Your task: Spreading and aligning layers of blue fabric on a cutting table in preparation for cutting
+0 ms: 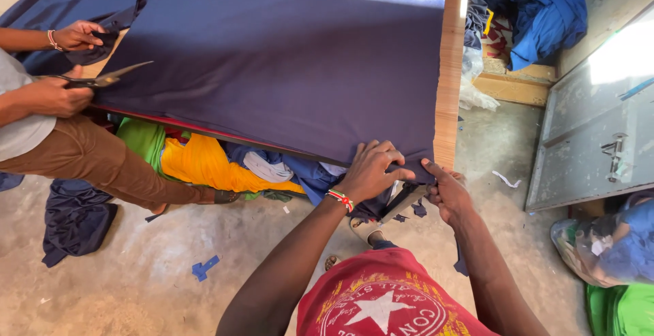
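Covering the wooden desk (449,70), a navy cloth (286,50) hangs over its near edge, where the left hand (373,170) and right hand (446,189) each pinch its corner in a closed grip; a co-worker's hand (58,96) holds scissors (102,77).

A wooden table (447,70) carried a large sheet of dark navy fabric (286,57), spread flat over nearly its whole top and hanging past the near edge. Only a bare strip of wood showed along the right side. Under the table lay bundled cloths in green, yellow (204,162) and blue. Small blue scraps (204,267) lay on the concrete floor (136,281).
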